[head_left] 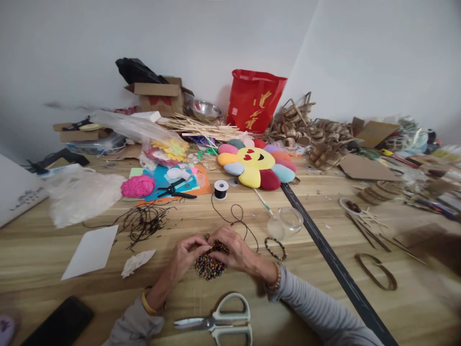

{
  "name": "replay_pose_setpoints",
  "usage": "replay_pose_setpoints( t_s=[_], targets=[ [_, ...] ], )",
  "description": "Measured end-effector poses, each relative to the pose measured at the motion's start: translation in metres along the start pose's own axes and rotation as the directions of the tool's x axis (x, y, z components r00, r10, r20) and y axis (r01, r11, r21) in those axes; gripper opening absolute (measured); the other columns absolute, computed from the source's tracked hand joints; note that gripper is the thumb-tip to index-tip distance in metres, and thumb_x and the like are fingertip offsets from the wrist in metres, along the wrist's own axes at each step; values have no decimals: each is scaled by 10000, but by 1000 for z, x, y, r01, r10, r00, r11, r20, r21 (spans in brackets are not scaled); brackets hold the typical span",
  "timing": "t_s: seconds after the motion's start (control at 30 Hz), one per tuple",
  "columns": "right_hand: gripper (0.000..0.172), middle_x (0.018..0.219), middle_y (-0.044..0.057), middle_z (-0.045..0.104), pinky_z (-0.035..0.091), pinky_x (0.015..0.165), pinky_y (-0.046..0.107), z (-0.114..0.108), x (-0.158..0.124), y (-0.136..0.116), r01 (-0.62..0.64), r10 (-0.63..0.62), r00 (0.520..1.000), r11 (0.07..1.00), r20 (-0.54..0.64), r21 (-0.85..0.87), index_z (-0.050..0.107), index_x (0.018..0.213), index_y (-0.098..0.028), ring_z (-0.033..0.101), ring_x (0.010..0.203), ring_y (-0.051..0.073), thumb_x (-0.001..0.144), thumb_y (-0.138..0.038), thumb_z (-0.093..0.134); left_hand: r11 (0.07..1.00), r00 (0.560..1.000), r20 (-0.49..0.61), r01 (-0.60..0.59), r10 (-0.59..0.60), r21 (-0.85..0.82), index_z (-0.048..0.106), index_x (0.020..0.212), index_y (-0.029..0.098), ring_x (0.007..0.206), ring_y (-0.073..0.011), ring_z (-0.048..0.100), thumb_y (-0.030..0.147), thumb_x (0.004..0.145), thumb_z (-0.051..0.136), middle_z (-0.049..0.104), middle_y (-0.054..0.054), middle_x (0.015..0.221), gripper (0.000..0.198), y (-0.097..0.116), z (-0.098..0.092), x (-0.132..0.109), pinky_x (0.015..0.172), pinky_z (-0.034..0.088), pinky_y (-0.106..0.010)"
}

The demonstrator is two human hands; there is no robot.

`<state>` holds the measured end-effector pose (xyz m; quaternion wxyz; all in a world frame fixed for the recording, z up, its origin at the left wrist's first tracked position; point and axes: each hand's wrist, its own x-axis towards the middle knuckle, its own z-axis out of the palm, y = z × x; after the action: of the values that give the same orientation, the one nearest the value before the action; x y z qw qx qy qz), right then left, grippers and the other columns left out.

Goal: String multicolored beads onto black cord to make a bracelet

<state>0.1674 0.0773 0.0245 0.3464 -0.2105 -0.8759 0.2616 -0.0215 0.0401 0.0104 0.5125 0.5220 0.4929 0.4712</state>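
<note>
A pile of small multicoloured beads (pixel 211 268) lies on the wooden table under my two hands. At its left edge, my left hand (pixel 189 254) is closed, thumb and forefinger pinched together; what sits between the tips is too small to make out. My right hand (pixel 232 247) curls over the pile from the right, fingers bent and their tips partly hidden. Thin black cord (pixel 242 211) loops from a white-flanged spool (pixel 221 190) down to my right hand's knuckles. Right of that hand lies a beaded bracelet (pixel 275 248). Scissors (pixel 219 319) rest in front, blades pointing left.
A glass jar (pixel 285 222) stands right of the cord. Black cord scraps (pixel 144 223), white paper (pixel 90 252) and a crumpled tissue (pixel 138 263) lie left; a phone (pixel 59 322) is at front left. Behind are pliers (pixel 175 191), pink yarn (pixel 138 186) and a flower cushion (pixel 256 163).
</note>
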Motion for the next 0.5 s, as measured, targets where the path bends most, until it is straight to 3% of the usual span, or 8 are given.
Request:
replay_pose_setpoints(
  t_s=[0.13, 0.3, 0.5],
  targets=[
    [87, 794, 48, 639, 478, 724, 282, 1, 3, -5, -16, 16, 1000, 1000, -8, -6, 585, 862, -166, 587, 756, 156, 908, -228, 544, 1000, 1000, 9, -9, 9, -5, 668, 600, 143, 630, -150, 552, 318, 643, 738, 631, -13, 619, 194, 2, -1, 0, 620, 436, -244],
    [74, 824, 41, 651, 497, 765, 307, -23, 5, -5, -65, 67, 996, 997, 55, -33, 592, 870, -180, 603, 786, 162, 849, -124, 548, 999, 999, 40, 11, -9, -45, 646, 605, 137, 602, -132, 515, 320, 652, 730, 590, -1, 615, 207, 2, -4, 0, 583, 413, -231],
    [115, 859, 48, 623, 516, 802, 377, -40, -10, 19, -182, 196, 976, 972, 94, -147, 601, 924, -248, 598, 848, 203, 854, -162, 571, 994, 999, 44, 36, -32, -106, 631, 631, 132, 610, -124, 494, 330, 657, 725, 568, 2, 634, 221, 1, -6, -2, 575, 394, -223]
  ],
)
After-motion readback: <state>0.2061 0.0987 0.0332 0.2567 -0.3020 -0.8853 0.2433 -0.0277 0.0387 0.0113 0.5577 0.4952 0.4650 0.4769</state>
